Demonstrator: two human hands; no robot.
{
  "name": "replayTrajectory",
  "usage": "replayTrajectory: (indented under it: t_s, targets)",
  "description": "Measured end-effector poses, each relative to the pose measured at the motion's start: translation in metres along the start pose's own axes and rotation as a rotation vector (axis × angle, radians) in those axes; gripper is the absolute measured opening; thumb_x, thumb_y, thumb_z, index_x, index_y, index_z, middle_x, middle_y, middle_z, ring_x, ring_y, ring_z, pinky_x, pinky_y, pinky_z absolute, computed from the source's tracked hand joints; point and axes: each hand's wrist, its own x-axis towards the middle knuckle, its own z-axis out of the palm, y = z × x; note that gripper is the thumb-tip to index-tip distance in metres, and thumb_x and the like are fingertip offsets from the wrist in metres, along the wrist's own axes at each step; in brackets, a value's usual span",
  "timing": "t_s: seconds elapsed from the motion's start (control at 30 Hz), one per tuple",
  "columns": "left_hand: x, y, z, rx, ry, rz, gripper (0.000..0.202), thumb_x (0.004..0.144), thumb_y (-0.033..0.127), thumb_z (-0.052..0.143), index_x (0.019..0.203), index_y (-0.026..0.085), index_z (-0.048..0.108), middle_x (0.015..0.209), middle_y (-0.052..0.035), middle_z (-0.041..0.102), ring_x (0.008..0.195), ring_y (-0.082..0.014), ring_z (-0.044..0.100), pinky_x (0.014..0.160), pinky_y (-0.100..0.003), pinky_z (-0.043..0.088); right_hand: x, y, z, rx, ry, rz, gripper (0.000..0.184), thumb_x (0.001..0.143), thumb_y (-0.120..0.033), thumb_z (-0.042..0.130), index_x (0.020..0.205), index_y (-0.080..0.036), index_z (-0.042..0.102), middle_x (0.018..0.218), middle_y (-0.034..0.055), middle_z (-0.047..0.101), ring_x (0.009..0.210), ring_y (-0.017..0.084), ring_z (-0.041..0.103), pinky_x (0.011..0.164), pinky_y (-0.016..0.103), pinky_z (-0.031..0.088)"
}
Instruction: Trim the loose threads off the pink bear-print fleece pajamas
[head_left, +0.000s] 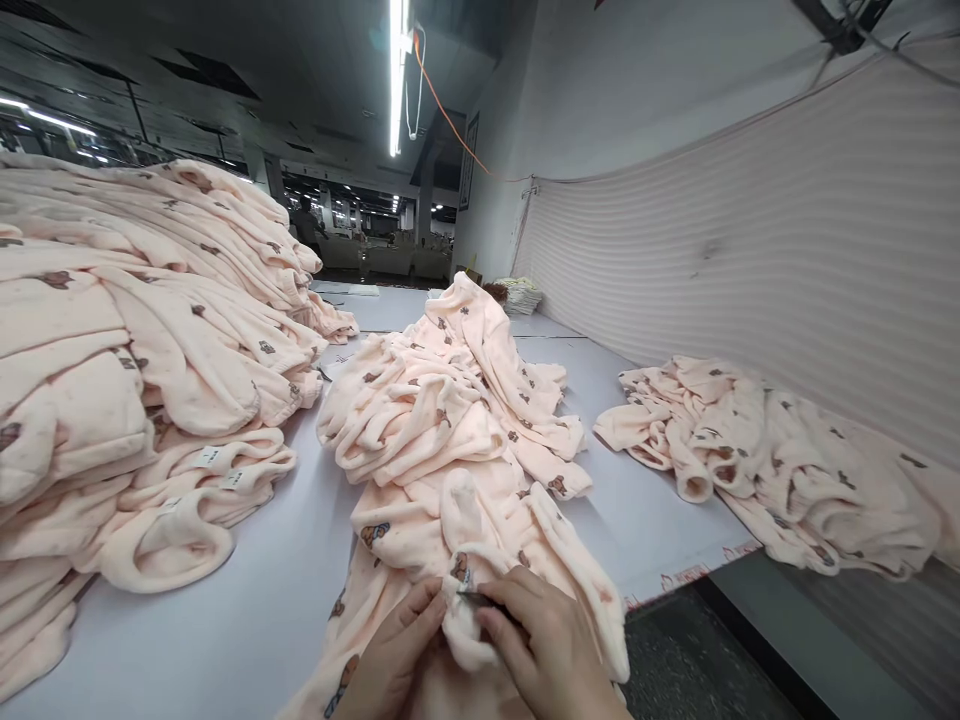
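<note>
A pale pink fleece garment with small brown bear prints lies on the white table right in front of me. My left hand pinches a fold of it at the bottom of the view. My right hand is closed on a small dark tool, held against the same fold. The two hands nearly touch. More of the same garments are heaped behind this one.
A tall stack of folded pink garments fills the left side. A smaller heap lies at the right against a striped fabric wall. The table's front edge drops to a dark floor at the lower right.
</note>
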Motion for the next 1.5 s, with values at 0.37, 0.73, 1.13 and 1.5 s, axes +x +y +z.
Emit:
replayTrajectory:
  t_s: [0.37, 0.73, 1.13, 1.5]
  targets:
    - [0.008, -0.007, -0.019, 0.193, -0.002, 0.073, 0.021, 0.08, 0.038, 0.066, 0.079, 0.018, 0.065, 0.077, -0.0025, 0.065, 0.075, -0.0166, 0.057, 0.071, -0.028, 0.042, -0.003, 0.002, 0.002, -0.067, 0.076, -0.075, 0.023, 0.087, -0.024, 0.054, 0.108, -0.027, 0.063, 0.094, 0.0028, 0.068, 0.081, 0.019, 0.064, 0.068, 0.025, 0.045]
    - [0.01, -0.004, -0.014, 0.314, 0.019, 0.054, 0.03, 0.076, 0.045, 0.069, 0.072, 0.016, 0.06, 0.069, -0.0006, 0.062, 0.068, -0.0144, 0.05, 0.066, -0.026, 0.038, -0.004, 0.003, -0.003, 0.041, 0.025, 0.064, 0.018, 0.084, -0.026, 0.057, 0.098, -0.029, 0.068, 0.086, 0.0011, 0.068, 0.08, 0.019, 0.064, 0.065, 0.024, 0.045]
    - [0.006, 0.0, 0.0, 0.455, 0.088, 0.005, 0.031, 0.072, 0.046, 0.072, 0.075, 0.017, 0.063, 0.062, 0.0033, 0.057, 0.057, -0.0103, 0.046, 0.055, -0.021, 0.035, -0.008, 0.013, -0.008, 0.426, 0.113, 0.301, 0.023, 0.079, -0.034, 0.064, 0.096, -0.02, 0.066, 0.083, 0.0015, 0.064, 0.076, 0.018, 0.059, 0.066, 0.025, 0.044]
    - [0.03, 0.029, 0.008, 0.372, 0.015, -0.057, 0.037, 0.079, 0.044, 0.066, 0.062, 0.019, 0.045, 0.046, 0.0096, 0.039, 0.039, -0.0036, 0.024, 0.041, -0.018, 0.021, -0.023, 0.023, -0.003, 0.402, 0.268, 0.335, 0.025, 0.089, -0.042, 0.05, 0.078, -0.02, 0.053, 0.071, -0.0023, 0.053, 0.071, 0.016, 0.054, 0.066, 0.023, 0.041]
